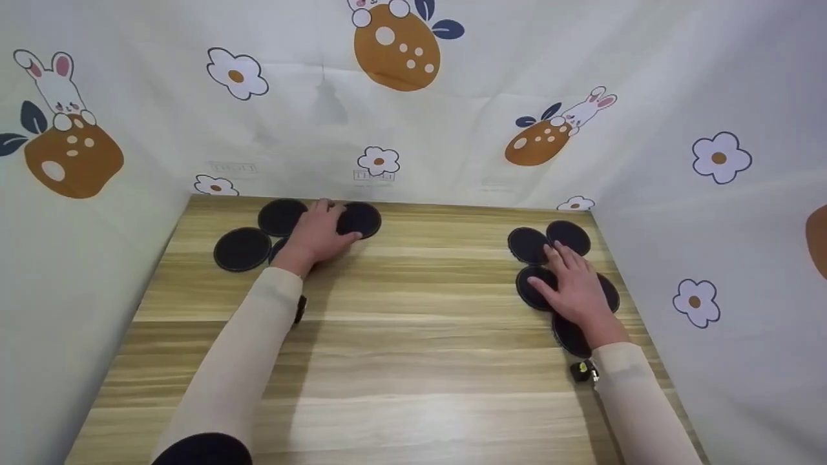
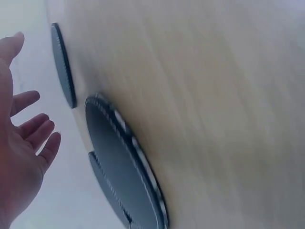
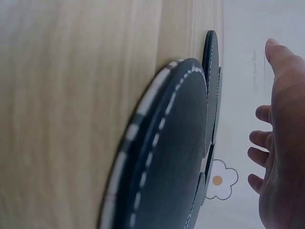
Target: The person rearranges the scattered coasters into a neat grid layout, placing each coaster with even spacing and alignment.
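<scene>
Round black coasters with pale stitched edges lie in two groups on the wooden table. My left hand (image 1: 316,236) hovers over the left group, fingers spread and relaxed, between a far-left coaster (image 1: 279,216) and one on its right (image 1: 366,221). Another coaster (image 1: 242,249) sits at the group's outer left, and one more is mostly hidden under the wrist. Over the right group is my right hand (image 1: 574,290), its fingers loosely bent above a coaster (image 1: 533,289). Two coasters, one of them the farthest coaster (image 1: 570,237), lie beyond its fingertips. Both wrist views show a gap between palm and coasters.
A pale curtain (image 1: 452,129) printed with rabbits and flowers stands along the back and both sides of the wooden table (image 1: 413,336). Small black wrist devices, such as the right one (image 1: 583,371), sit at the sleeve cuffs.
</scene>
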{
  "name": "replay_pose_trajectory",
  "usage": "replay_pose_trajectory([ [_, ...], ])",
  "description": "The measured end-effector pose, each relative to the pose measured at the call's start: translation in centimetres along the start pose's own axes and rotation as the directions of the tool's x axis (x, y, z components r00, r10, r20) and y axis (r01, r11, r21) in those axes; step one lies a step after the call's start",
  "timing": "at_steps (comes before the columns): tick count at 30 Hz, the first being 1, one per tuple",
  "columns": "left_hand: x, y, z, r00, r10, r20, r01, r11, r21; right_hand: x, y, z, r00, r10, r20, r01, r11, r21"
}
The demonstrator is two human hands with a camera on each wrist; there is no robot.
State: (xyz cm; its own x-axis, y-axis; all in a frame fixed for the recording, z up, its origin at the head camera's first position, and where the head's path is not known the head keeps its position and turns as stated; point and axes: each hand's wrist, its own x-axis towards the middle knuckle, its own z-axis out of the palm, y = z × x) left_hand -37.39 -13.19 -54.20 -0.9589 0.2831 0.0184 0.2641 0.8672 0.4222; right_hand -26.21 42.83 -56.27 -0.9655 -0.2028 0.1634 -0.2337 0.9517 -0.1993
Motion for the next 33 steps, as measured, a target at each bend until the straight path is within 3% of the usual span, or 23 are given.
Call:
replay_pose_trajectory([
  [8, -3.8, -1.5, -1.7, 0.999, 0.035, -0.021, -0.035, 0.999, -0.013, 0.2, -0.2, 0.0, 1.0, 0.0, 0.007, 0.0, 1.0, -0.009],
  [18, -8.2, -4.1, -2.2, 0.994, 0.036, -0.099, -0.038, 0.999, -0.021, 0.4, -0.3, 0.0, 1.0, 0.002, 0.009, -0.002, 1.0, 0.002],
  [26, -10.4, -5.2, -2.1, 0.994, 0.011, -0.11, -0.017, 0.998, -0.057, 0.5, -0.3, 0.1, 1.0, -0.009, 0.006, 0.009, 1.0, 0.013],
  [33, -11.3, -5.6, -1.9, 0.994, -0.011, -0.108, 0.003, 0.998, -0.067, 0.5, -0.1, 0.1, 1.0, -0.003, 0.01, 0.003, 1.0, 0.013],
])
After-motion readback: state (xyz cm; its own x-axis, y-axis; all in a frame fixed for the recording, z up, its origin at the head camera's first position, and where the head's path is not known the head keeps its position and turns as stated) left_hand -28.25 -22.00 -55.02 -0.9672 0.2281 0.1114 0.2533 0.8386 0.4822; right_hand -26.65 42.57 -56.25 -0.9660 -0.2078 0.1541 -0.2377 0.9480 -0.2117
